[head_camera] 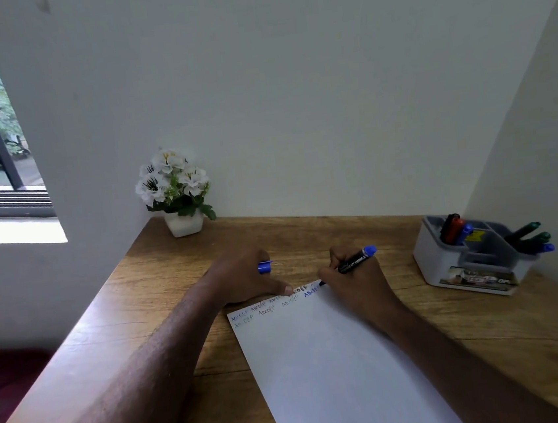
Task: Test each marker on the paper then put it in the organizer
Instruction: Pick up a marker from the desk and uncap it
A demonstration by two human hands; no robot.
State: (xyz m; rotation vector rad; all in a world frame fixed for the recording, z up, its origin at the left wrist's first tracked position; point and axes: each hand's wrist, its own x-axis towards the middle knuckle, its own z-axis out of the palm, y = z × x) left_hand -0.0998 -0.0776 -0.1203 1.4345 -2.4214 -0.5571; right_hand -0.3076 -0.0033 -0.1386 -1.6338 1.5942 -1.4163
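Wooden desk (160, 279) with paper (321, 362), organizer (441, 263), flower pot (184, 223).

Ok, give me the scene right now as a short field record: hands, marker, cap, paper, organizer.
right hand: grips the blue marker, tip on the paper
left hand: holds the blue cap, thumb pressing the paper's far edge
paper: white sheet on the wooden desk, rows of test lettering along its far edge
organizer: grey, at the desk's far right; holds markers with red, blue and green caps in two compartments
other: white flowers in a pot at the far left corner
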